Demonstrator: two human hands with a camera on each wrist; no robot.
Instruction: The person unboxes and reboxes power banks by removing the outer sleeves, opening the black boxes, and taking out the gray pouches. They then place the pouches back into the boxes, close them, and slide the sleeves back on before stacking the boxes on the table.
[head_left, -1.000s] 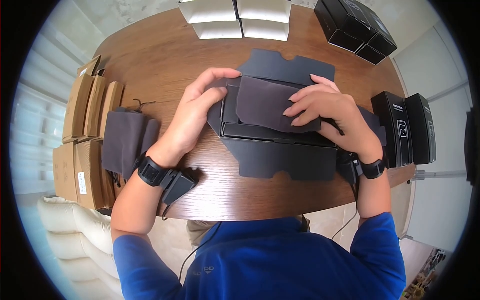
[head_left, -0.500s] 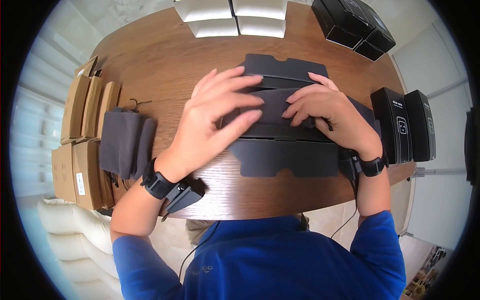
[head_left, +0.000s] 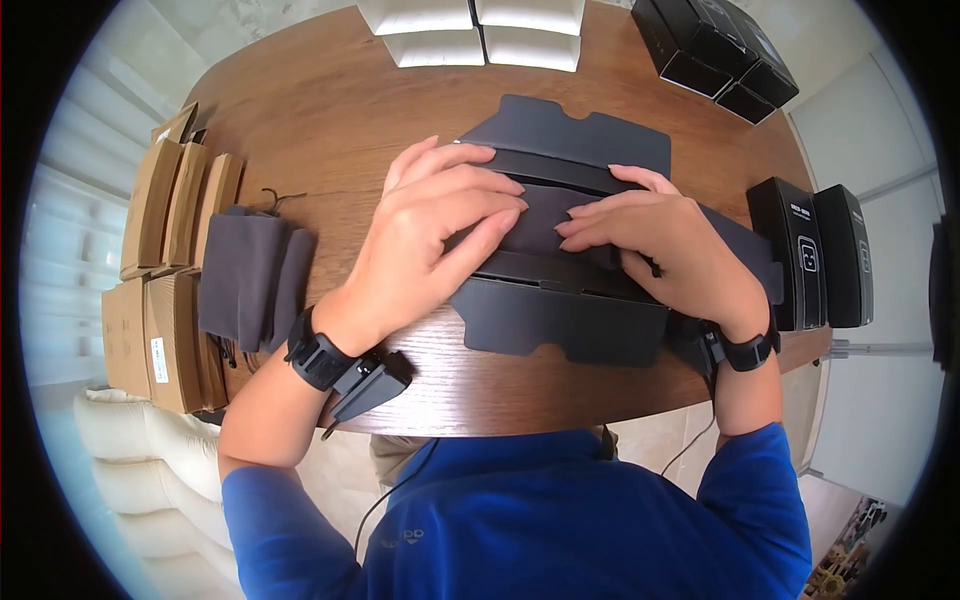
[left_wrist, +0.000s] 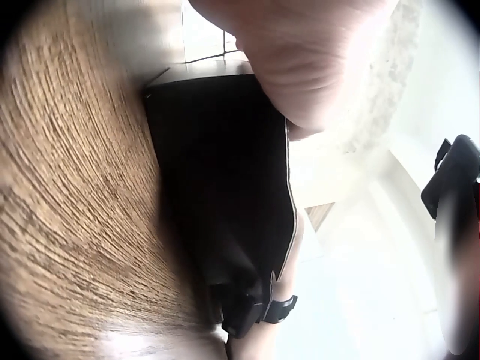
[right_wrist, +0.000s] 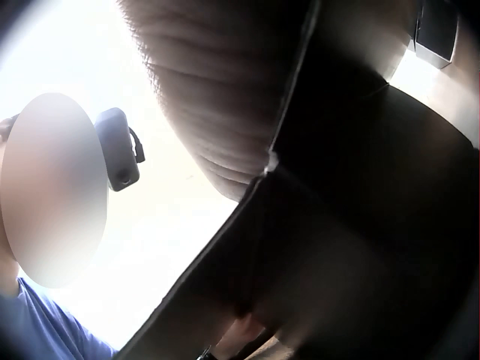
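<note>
While two hands [head_left: 430, 235] [head_left: 665, 245] press one grey pouch [head_left: 545, 225] with straight fingers [head_left: 480, 190], one open black box [head_left: 565, 290].

Right hand [right_wrist: 225, 97] close up at top, black box flap [right_wrist: 360, 225] beneath it — blue sleeve [right_wrist: 45, 322] lower left

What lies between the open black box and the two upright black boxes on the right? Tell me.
In the head view, the right hand and a dark flap of the open black box fill that stretch, reaching toward the upright black boxes.
</note>
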